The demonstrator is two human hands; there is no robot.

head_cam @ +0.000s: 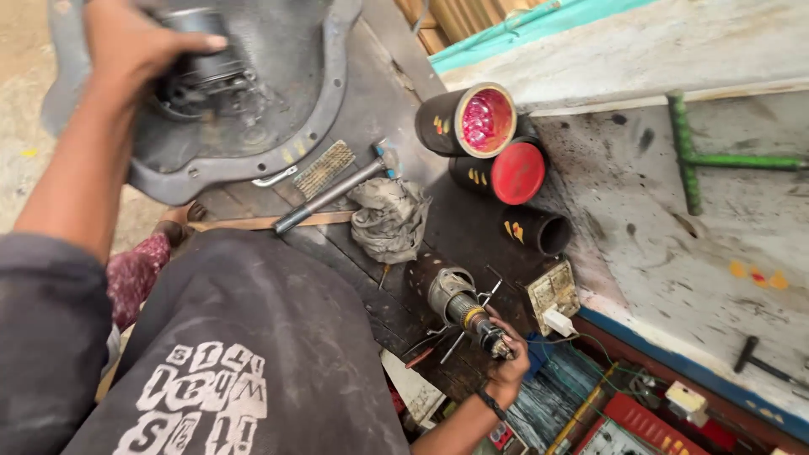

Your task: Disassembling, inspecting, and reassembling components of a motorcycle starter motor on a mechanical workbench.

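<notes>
My left hand (139, 42) reaches up to the far left and grips a dark round metal part (206, 63) that sits inside a large grey metal housing (333, 93). My right hand (508, 358), with a dark band on its wrist, is closed around the shaft end of a motor armature (459, 302). The armature lies tilted on the dark wooden boards, and thin metal rods (489, 291) stick out beside it. My black printed shirt (253, 337) hides the boards below the housing.
A hammer (337, 190), a wire brush (324, 168) and a crumpled rag (389, 217) lie between the housing and the armature. Three black cylinders (438, 122) lie right of them. A socket box (552, 295), a green T-handled tool (699, 156) and a stained white bench (674, 253) are further right.
</notes>
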